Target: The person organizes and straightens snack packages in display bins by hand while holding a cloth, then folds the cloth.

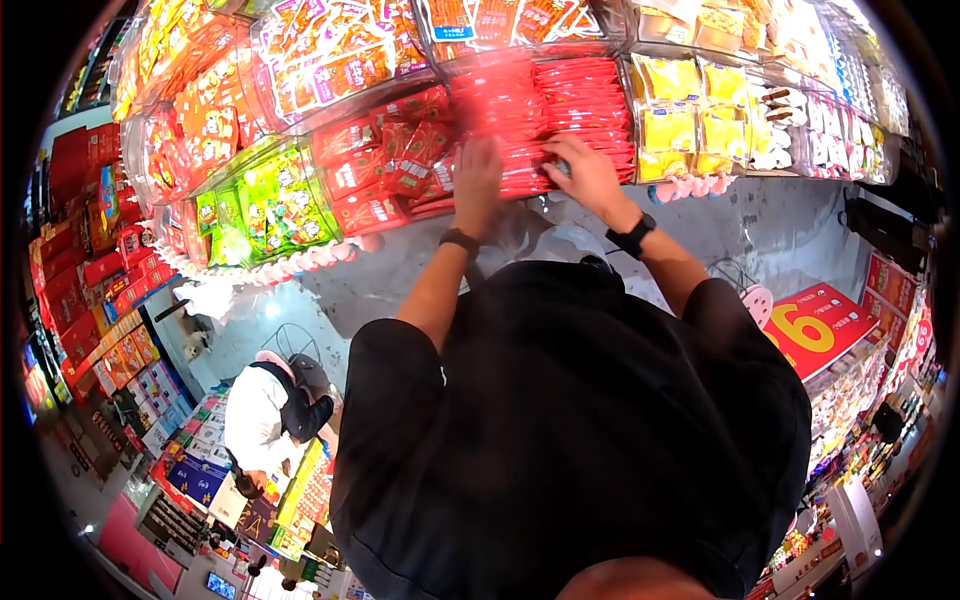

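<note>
Stacked red packets point(585, 95) fill a clear bin at the front of the display. My left hand point(478, 180) lies over the left edge of these stacks, beside a bin of loosely piled red packets point(410, 150); its fingertips are blurred, so whether they hold anything is unclear. To its right, my right hand point(585, 175) touches the front of the red stacks, thumb and fingers apart, with no packet clearly in its grasp. A dark band is on each wrist.
Green packets point(275, 205) are in a bin at the left, yellow packets point(690, 115) at the right. A pink-white trim point(290, 262) runs along the display's edge. A person in white point(255, 415) bends over a low display at lower left. A red sign point(820, 325) stands at right.
</note>
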Demonstrator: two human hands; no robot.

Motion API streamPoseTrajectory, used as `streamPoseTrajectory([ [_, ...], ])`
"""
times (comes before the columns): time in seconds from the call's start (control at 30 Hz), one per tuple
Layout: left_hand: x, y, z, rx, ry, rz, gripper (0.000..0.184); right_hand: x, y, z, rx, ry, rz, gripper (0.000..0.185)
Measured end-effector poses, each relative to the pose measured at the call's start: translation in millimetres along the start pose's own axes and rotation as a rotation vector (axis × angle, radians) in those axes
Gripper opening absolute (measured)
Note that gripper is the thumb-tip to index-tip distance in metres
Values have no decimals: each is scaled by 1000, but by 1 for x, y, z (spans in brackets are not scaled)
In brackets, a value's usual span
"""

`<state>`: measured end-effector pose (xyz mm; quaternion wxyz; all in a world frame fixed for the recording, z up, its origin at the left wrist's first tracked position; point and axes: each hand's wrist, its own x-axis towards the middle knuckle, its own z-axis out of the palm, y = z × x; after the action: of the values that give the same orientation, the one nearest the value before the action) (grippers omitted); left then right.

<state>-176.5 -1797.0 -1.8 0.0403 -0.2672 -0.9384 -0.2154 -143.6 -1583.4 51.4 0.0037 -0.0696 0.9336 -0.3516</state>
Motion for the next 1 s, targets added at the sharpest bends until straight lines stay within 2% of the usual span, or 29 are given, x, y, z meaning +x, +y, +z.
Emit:
streamPoseTrajectory([
  [0.03,-1,-3,5,6,13,8,57,-8,9,-3,-64,45,-8,41],
  [0.13,-1,-11,13,14,26,22,67,-28,19,-23,-173,-106,198,58],
  [0.17,-1,-13,14,10,12,22,70,-32,22,-24,-230,-148,203,70],
  [0.4,13,2,15,-151,-25,40,82,-20,50,2,-356,-129,157,63],
  [0.5,14,5,19,-59,-101,7,82,-22,54,4,-356,-78,122,60],
  [0.6,15,2,13,-174,-34,40,78,-26,57,3,-296,-45,110,60],
  [0.7,15,-19,-8,-95,95,19,74,-27,57,0,-167,19,194,49],
  [0.8,-1,-67,-35,74,292,-281,72,-28,52,-1,-94,168,140,41],
  [0.9,-24,-105,-32,71,290,-534,75,-27,35,-2,-70,247,78,33],
  [1.0,-26,-104,-34,-58,132,-575,74,-25,27,6,53,213,90,30],
])
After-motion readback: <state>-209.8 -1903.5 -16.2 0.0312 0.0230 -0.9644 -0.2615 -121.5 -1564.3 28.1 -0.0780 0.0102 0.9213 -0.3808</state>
